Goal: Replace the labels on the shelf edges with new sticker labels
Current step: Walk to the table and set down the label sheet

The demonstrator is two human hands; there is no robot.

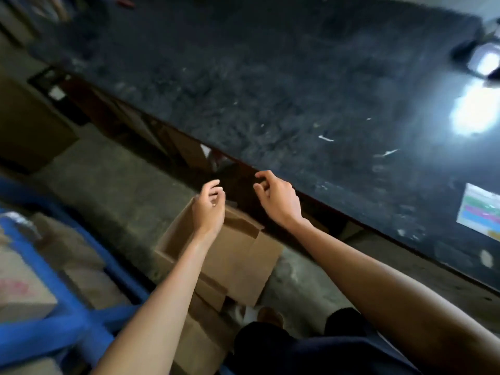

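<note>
Blurred, tilted view down over a dark speckled stone shelf top (270,85), running diagonally from upper left to lower right, with a bright light glare (470,112) on its right part. Sheet of coloured sticker labels (481,209) lying flat on the shelf top near the right frame border, well apart from both hands. Dark reddish shelf edge (238,165) along the near side of the top; a small white label (57,92) visible on a lower edge far to the left, another pale scrap (205,150) just beyond the hands, too smeared to read.

Left hand (209,205) raised before the shelf edge, fingers loosely curled, thumb and forefinger near each other; grasping anything or not: cannot tell through the blur. Right hand (278,197) just beside it, against the shelf edge, fingers bent as if pinching at the edge; anything pinched between them: cannot tell. Hands near each other, not touching.

Below the hands, an open cardboard box (227,255) on the concrete floor (113,185). At lower left, a blue metal rack (67,315) with more cartons (24,288) inside. Dark trousers (284,345) at the bottom.
</note>
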